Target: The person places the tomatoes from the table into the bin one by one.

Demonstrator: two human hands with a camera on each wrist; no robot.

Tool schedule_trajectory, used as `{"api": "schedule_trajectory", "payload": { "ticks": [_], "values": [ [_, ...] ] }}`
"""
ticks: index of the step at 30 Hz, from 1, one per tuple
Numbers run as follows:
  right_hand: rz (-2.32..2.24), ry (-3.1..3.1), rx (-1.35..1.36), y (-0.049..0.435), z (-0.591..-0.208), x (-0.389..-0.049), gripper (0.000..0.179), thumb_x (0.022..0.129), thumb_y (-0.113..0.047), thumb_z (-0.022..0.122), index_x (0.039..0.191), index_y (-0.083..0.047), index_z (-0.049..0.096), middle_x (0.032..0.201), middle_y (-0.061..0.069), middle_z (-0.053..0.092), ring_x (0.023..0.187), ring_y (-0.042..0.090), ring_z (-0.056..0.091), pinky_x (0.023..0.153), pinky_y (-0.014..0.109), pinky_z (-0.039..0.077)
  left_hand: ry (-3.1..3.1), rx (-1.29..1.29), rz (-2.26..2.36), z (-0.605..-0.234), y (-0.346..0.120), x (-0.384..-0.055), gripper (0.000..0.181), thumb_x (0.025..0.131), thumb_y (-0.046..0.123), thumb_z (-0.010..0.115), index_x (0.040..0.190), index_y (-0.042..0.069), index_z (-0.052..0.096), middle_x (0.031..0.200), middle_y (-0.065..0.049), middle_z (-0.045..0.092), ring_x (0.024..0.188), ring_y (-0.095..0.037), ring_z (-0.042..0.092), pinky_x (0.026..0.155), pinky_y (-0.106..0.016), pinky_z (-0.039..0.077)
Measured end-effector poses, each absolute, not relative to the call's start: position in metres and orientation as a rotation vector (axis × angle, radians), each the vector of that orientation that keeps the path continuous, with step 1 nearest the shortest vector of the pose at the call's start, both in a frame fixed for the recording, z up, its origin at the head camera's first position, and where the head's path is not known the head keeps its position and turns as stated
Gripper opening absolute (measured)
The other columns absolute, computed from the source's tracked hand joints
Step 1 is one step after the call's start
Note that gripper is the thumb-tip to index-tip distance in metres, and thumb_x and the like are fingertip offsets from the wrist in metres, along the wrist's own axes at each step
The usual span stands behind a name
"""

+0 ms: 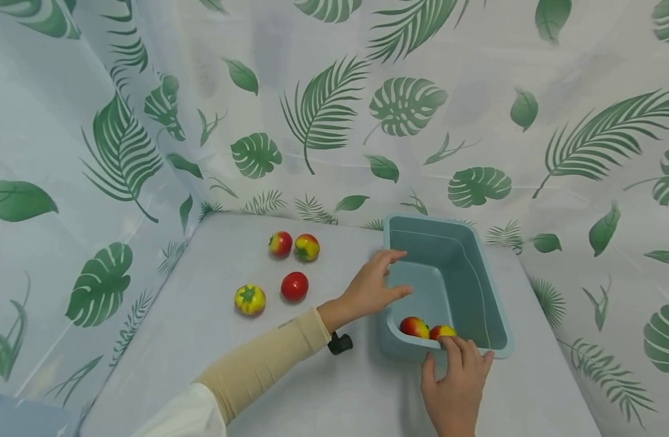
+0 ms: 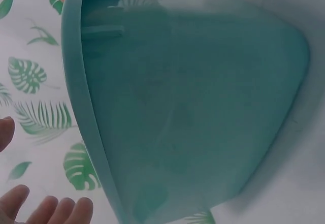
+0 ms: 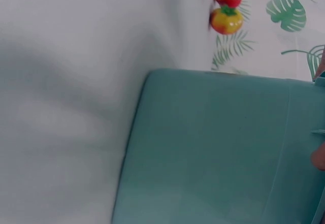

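A blue-green plastic basin [image 1: 476, 303] stands on the right side of the table. Two red-and-yellow tomato-like fruits lie inside near its front wall, one at the left [image 1: 413, 328] and one beside it [image 1: 442, 332]. My right hand [image 1: 455, 385] grips the front rim, fingers hooked over it and thumb outside; part of its thumb [image 3: 319, 158] shows against the wall in the right wrist view. At the basin's left rim my left hand [image 1: 369, 285] hovers, fingers and thumb spread apart with nothing between them. The left wrist view shows its fingertips [image 2: 84, 210] beside the basin's rim.
Left of the basin lie a red tomato [image 1: 294, 286], a yellow ribbed fruit [image 1: 250, 300] and two red-and-yellow fruits [image 1: 280, 244] farther back. A small black piece [image 1: 340, 344] shows under the left wrist. A leaf-print curtain [image 1: 334, 109] stands behind the white table [image 1: 203, 261].
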State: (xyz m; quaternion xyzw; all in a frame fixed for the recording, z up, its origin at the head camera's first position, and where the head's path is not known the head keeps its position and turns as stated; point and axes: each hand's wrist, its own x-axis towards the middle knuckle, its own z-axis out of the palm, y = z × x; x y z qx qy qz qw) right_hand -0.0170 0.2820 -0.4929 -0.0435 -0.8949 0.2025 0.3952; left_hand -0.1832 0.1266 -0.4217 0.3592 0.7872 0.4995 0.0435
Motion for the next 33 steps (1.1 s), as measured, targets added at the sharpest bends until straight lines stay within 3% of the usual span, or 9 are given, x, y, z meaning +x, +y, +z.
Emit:
{"api": "schedule_trajectory", "payload": {
  "ticks": [9,19,33],
  "values": [
    [0.541,-2.266,-0.121,0.282,-0.497,-0.018,0.030,0.076,-0.006,0.064,0.104,0.005,0.062,0.104,0.024,0.058,0.103,0.046,0.049,0.104,0.078,0.006,2.428,0.964,1.598,-0.431,0.108,-0.192,0.065,0.088,0.025,0.074,0.143,0.011,0.043,0.143,-0.005,0.044,0.129,-0.025,0.047,0.100,-0.029,0.046],
    [0.534,-2.268,-0.121,0.282,-0.492,-0.018,0.032,0.073,-0.001,0.068,0.103,0.005,0.063,0.102,0.021,0.059,0.101,0.044,0.051,0.105,0.077,0.007,2.730,0.920,1.411,-0.459,0.066,-0.212,0.062,0.089,0.026,0.073,0.142,0.012,0.045,0.142,-0.005,0.045,0.129,-0.020,0.045,0.106,-0.036,0.043],
    [0.519,-2.287,-0.137,0.282,-0.492,-0.015,0.032,0.073,-0.001,0.069,0.104,0.005,0.063,0.102,0.021,0.059,0.102,0.044,0.050,0.106,0.076,0.008,3.045,0.468,0.904,-0.521,-0.005,-0.231,0.057,0.082,0.021,0.077,0.132,0.005,0.055,0.139,-0.018,0.046,0.128,-0.036,0.040,0.108,-0.053,0.034]
  ]
}}
